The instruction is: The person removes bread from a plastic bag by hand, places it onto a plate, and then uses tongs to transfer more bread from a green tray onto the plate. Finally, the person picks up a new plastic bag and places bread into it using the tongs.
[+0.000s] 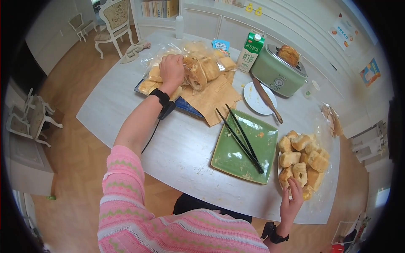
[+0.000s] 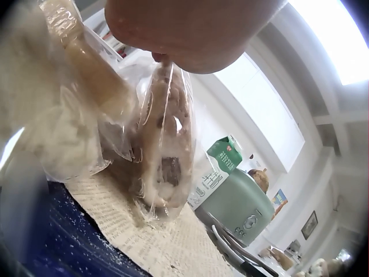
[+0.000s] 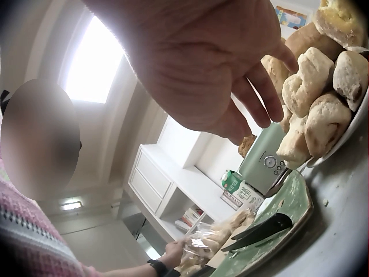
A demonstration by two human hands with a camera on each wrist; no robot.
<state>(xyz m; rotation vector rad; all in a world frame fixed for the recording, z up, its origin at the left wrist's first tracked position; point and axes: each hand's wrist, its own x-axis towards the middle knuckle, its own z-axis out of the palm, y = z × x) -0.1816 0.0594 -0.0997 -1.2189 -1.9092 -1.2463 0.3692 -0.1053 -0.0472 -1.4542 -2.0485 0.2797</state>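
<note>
My left hand [image 1: 172,71] grips a clear plastic bag with bread [image 1: 195,72] inside, over the far left of the table. In the left wrist view the bagged bread [image 2: 167,138] hangs just under that hand, its fingertips mostly hidden. Brown printed paper [image 1: 213,99] and a blue tray [image 1: 188,107] lie beneath, with more bread rolls [image 1: 148,86] on the tray. Fingers spread and holding nothing, my right hand [image 1: 292,201] is beside a plate heaped with bread chunks [image 1: 300,158]. In the right wrist view its fingers [image 3: 262,95] overlap the nearest bread pieces.
A green square plate [image 1: 240,147] with black chopsticks [image 1: 242,141] lies mid-table. Behind it are a white plate [image 1: 253,103] with a wooden-handled knife [image 1: 268,100], a milk carton [image 1: 250,51] and a green toaster [image 1: 278,71] with bread in it. A cable [image 1: 151,137] crosses the left side.
</note>
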